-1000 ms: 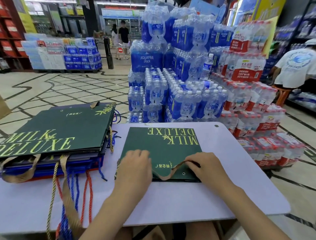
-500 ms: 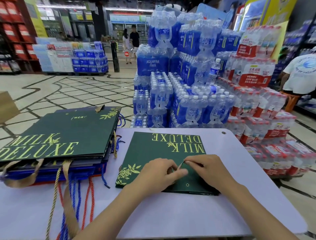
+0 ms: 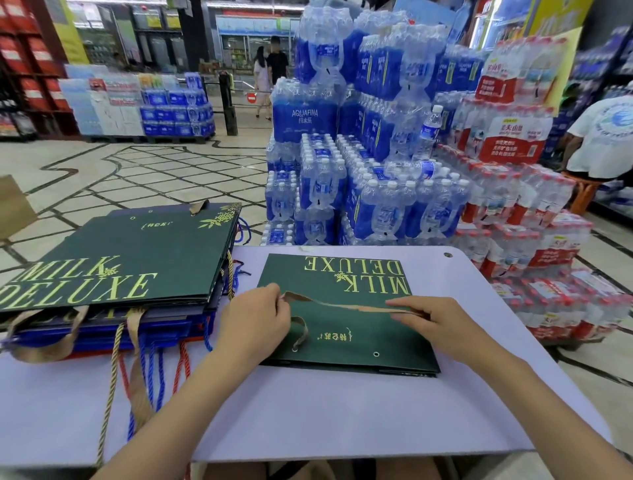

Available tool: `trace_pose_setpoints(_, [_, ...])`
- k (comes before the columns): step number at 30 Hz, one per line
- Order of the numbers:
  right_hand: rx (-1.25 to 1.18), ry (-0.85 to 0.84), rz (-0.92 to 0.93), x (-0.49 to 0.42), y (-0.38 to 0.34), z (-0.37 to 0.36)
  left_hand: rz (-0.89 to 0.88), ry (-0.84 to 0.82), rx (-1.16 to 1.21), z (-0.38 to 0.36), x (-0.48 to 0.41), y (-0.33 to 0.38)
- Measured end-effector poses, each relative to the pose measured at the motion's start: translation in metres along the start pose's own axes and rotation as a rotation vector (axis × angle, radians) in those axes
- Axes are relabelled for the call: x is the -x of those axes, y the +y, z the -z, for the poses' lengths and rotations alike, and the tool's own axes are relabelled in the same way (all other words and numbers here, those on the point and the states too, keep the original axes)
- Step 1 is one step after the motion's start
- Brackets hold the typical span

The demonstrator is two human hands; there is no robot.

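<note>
Hands have spread apart since half a second ago. Head view: left hand and right hand each pinch the ribbon, stretched over the flat green bag on the table. Risk: overpull slips it from the eyelet; a knot there is possibly missing, too small to tell.

I get bright, even overhead light; ceiling strips glare near twelve o'clock. Shadows on the table are faint. Edges bend fisheye-style; three o'clock blurs.
</note>
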State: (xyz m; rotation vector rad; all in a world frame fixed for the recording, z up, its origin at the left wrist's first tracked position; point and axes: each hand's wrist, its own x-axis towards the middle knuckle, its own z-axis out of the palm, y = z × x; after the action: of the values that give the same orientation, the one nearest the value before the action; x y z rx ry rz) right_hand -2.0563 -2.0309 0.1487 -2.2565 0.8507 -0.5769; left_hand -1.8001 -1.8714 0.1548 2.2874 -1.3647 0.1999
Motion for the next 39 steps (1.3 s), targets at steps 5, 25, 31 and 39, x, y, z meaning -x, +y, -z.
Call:
trace_pose_setpoints(5, [0.128,-0.043,0.04,0.013,0.008,-0.006,0.068,-0.133,-0.204,-0.002,0.006,-0.002])
trace_pose_setpoints(25, [0.176,0.08,0.095,0.021,0.017,-0.013,-0.434,-0.205,0.131,-0.041,0.007,0.05])
trace_pose_setpoints(31, [0.16,0.11,0.095,0.023,0.015,-0.019,-0.394,-0.213,0.12,-0.031,0.009,0.039])
trace_pose_setpoints(39, [0.199,0.151,0.208,0.016,0.007,-0.036,-0.535,-0.417,0.143,-0.034,0.011,0.066])
